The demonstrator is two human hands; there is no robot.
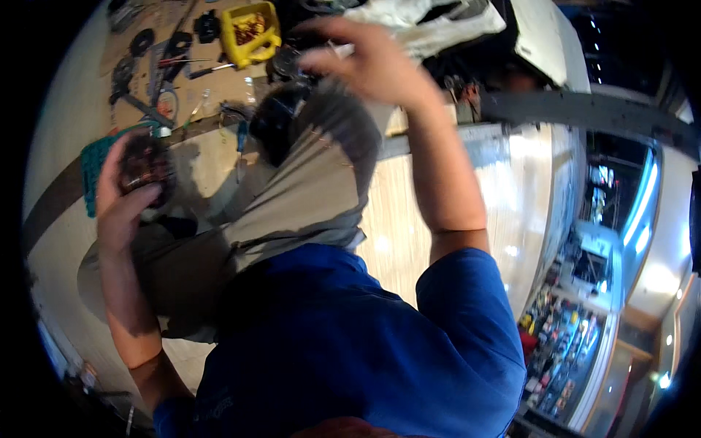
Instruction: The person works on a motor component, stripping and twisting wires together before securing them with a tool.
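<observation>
One dark, rounded part (150,171) with reddish glints is held in the left hand (120,186), at the person's left; its fingers are wrapped round the far side and its thumb is pressed across the near side. By appearance, the part is judged rigid and fairly heavy for its size, possibly slick if oily; a grip round its outer rim is advised, with the glinting face left unpressed.

The right hand (365,62) is noted farther out and to the right, blurred, fingers parted and partly bent over a dark round item (286,64); whether anything is gripped cannot be told.

A teal cloth (90,179) is found just beside the left hand, on its outer side. Between the hands, a blue-handled tool (241,136) is seen. Beyond them, tools and black parts are spread on a cardboard sheet (204,98); a yellow container (272,50) of small coppery pieces is placed left of the right hand.

Pale, glossy flooring (394,226) is observed below the right forearm. Farthest off to its right, stocked shelves (558,350) and a bright light strip (642,197) are recorded.
</observation>
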